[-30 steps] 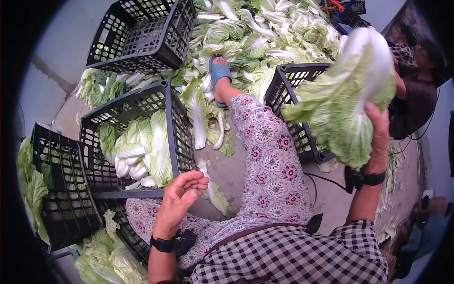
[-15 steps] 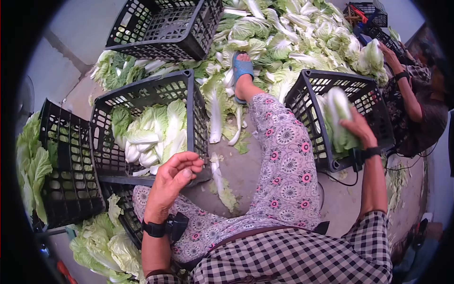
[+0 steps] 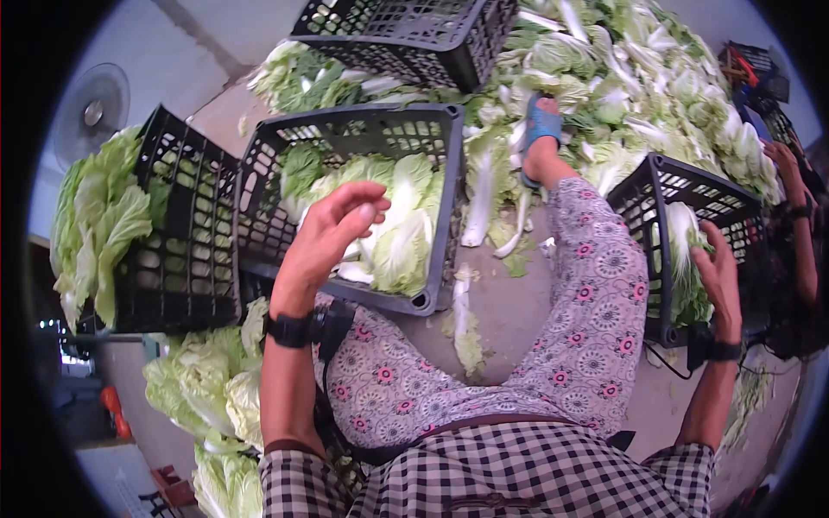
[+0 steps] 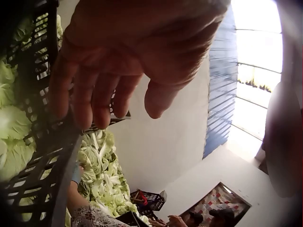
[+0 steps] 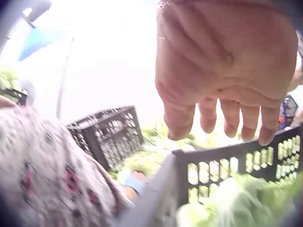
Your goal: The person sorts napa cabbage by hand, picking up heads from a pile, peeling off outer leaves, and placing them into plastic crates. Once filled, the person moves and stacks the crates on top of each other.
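Note:
My right hand (image 3: 723, 276) is at the near side of the right black crate (image 3: 708, 188). In the right wrist view its fingers hang loose above the crate's edge, holding nothing. A Chinese cabbage (image 3: 685, 250) lies inside that crate, beside the fingers in the head view; its leafy part (image 5: 241, 203) shows below the hand in the right wrist view. My left hand (image 3: 324, 242) is raised, fingers loosely bent and holding nothing. It overlaps the near left of another black crate (image 3: 376, 114) with several Chinese cabbages (image 3: 410, 203) inside.
A large heap of Chinese cabbages (image 3: 622, 78) spreads at the back. One more crate (image 3: 389, 47) stands by it, and a tilted crate (image 3: 186, 242) is at far left. A loose leaf (image 3: 466, 332) lies on the floor between my legs. Another person's arm (image 3: 803, 242) is at right.
My right hand has brought a Chinese cabbage down into the right crate and let go of it. The head view has shifted left; my left hand stays raised.

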Demonstrator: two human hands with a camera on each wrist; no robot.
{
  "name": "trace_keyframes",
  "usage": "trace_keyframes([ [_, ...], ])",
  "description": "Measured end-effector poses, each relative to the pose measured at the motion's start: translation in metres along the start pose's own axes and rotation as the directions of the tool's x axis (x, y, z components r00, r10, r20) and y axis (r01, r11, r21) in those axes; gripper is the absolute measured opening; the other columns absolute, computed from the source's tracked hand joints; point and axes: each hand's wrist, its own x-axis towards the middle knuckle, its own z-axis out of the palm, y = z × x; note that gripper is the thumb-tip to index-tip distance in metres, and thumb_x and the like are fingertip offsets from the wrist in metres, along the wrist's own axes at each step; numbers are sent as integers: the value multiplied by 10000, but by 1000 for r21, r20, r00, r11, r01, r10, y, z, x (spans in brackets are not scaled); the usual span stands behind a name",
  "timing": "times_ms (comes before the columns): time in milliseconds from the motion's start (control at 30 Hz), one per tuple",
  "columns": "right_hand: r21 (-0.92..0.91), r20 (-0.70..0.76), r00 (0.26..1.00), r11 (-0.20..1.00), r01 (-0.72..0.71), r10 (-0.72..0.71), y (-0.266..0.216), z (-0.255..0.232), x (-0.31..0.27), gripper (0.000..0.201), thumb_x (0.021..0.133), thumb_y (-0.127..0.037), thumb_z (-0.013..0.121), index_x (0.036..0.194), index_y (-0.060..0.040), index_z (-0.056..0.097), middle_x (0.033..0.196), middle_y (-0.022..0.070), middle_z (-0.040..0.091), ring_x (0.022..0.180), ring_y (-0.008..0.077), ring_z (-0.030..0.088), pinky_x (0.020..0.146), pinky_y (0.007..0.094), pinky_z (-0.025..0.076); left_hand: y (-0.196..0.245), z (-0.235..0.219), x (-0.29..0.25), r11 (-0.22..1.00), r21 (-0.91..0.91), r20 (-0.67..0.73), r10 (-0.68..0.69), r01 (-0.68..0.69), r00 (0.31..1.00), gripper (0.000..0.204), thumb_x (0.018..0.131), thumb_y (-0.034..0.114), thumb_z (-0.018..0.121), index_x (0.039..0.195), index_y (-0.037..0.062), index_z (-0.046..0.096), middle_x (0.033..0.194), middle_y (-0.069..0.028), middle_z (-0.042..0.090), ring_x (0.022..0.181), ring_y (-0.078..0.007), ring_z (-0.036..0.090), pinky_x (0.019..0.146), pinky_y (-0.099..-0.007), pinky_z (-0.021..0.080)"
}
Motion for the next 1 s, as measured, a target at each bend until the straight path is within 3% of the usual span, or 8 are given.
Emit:
trace_keyframes([
  [133, 125, 70, 983, 979, 159, -169, -93, 23, -20, 447, 774, -106, 590, 1201, 15, 535, 1115, 118, 617, 1039, 191, 573, 917, 326, 423, -33, -10, 29, 965, 264, -39, 11, 0, 999, 407, 877, 288, 585, 1176, 14, 542, 1067, -96, 623, 958, -171, 589, 768, -289, 471],
  [200, 156, 249, 929, 958, 239, -273, -126, 36, -25, 406, 765, -86, 599, 1156, 15, 562, 1077, 116, 634, 1035, 197, 578, 911, 325, 430, -52, -4, 43, 772, 631, -3, -102, 81, 995, 403, 866, 266, 588, 1172, 7, 550, 1063, -141, 634, 957, -223, 601, 787, -319, 482],
  [433, 158, 384, 798, 885, 438, -464, -128, 73, -15, 427, 743, -173, 688, 1120, -10, 571, 1052, 163, 617, 1015, 327, 568, 944, 388, 403, -73, -22, 71, 719, 695, 291, -306, 20, 907, 523, 823, 340, 626, 1200, -12, 539, 1130, -230, 600, 1020, -340, 594, 885, -381, 466],
  [633, 205, 399, 808, 901, 382, -433, -124, 72, -6, 419, 746, -193, 685, 1109, -15, 579, 1047, 151, 626, 1016, 310, 573, 953, 410, 385, -76, -28, 134, 722, 691, 276, -293, 23, 915, 521, 823, 359, 632, 1177, -17, 562, 1119, -214, 611, 1006, -335, 600, 857, -380, 478],
  [800, 186, 412, 795, 895, 406, -446, -122, 75, -1, 418, 747, -221, 691, 1095, -16, 586, 1050, 147, 628, 995, 317, 582, 944, 411, 390, -158, 11, 151, 544, 834, 209, -468, 94, 859, 627, 806, 345, 645, 1297, 7, 453, 1229, -224, 544, 1153, -331, 519, 991, -345, 394],
  [867, 160, 416, 794, 895, 417, -444, -121, 77, 2, 421, 746, -221, 697, 1097, -17, 585, 1049, 143, 630, 992, 319, 586, 945, 418, 389, -189, 19, 149, 651, 748, 264, -470, 129, 842, 640, 788, 330, 660, 1288, -6, 442, 1218, -246, 538, 1148, -346, 514, 977, -356, 401],
  [933, 146, 421, 801, 903, 403, -425, -122, 78, 4, 422, 745, -220, 700, 1098, -19, 585, 1047, 140, 631, 992, 319, 587, 945, 425, 388, -278, 14, 166, 487, 847, 410, -339, -215, 847, 601, 767, 344, 680, 1217, -7, 490, 1149, -243, 573, 1096, -345, 545, 954, -360, 417],
  [1000, 141, 413, 815, 912, 384, -407, -120, 80, 5, 426, 745, -232, 706, 1095, -19, 586, 1034, 138, 635, 993, 319, 587, 946, 434, 383, -249, 22, 166, 412, 901, 321, -421, -136, 848, 586, 748, 361, 697, 1166, -8, 516, 1109, -232, 594, 1064, -340, 563, 932, -362, 430],
])
